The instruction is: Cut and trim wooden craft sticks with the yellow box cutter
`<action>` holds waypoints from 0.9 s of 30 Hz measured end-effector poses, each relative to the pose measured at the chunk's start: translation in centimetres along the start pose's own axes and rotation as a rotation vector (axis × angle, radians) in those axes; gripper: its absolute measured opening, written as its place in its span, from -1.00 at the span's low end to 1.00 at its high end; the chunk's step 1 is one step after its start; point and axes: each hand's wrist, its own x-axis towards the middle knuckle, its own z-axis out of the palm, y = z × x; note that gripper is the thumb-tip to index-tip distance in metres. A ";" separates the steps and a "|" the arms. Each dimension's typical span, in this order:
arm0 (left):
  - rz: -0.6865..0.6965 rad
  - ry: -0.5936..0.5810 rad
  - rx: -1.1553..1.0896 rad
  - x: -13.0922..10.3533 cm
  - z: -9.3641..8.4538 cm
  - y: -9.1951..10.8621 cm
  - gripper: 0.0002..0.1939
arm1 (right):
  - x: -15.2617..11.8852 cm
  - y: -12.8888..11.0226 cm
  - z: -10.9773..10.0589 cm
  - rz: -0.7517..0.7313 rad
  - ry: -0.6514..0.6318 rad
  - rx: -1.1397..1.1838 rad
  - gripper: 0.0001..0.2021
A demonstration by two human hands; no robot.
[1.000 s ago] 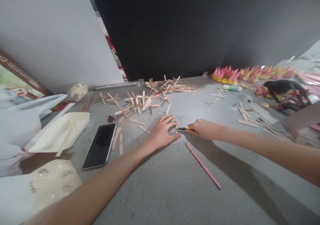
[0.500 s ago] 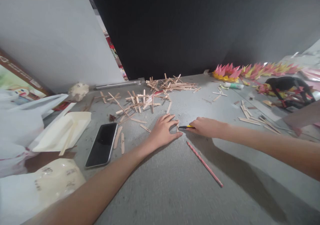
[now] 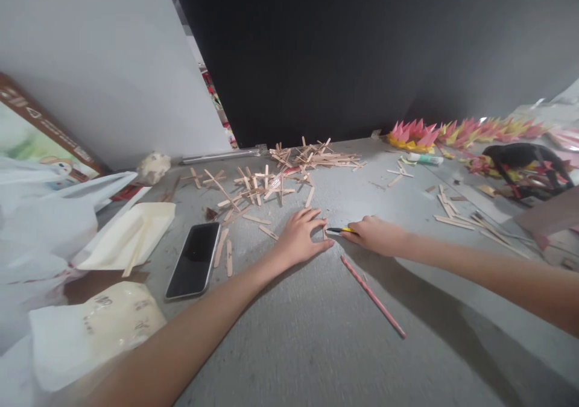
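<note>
My left hand [image 3: 299, 236] rests on the grey tabletop, its thumb and fingertips pressing on a short wooden craft stick [image 3: 324, 233]. Wrapped in my right hand [image 3: 374, 235] is a yellow and black utility knife [image 3: 342, 230]. Its dark blade points left and meets or nearly meets the stick; which of the two I cannot tell. A pink patterned pencil [image 3: 373, 297] lies slantwise just below both hands. Two loose craft sticks [image 3: 229, 258] lie left of my left hand, next to a black-screened phone [image 3: 193, 260].
A heap of craft sticks [image 3: 316, 157] spreads along the back by a black panel [image 3: 316, 51]. Pink and yellow paper flowers [image 3: 414, 134], a glue tube [image 3: 425, 159] and a black strap-like thing [image 3: 520, 154] lie right. Leftward are a cream tray [image 3: 158, 214] and plastic bags [image 3: 40, 214].
The whole view has shifted slightly, so everything appears a little further right. Both hands keep nearly the same hold, with the knife blade still at the craft stick.
</note>
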 end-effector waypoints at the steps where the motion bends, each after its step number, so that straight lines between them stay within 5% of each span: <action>1: -0.001 0.002 0.002 0.0 0.0 0.0 -0.39 | -0.1 0.0 0.1 0.008 0.013 -0.003 -0.48; 27: 0.000 0.014 -0.007 0.0 0.2 -0.1 -0.39 | 0.5 -0.2 0.6 0.026 -0.030 0.006 -0.47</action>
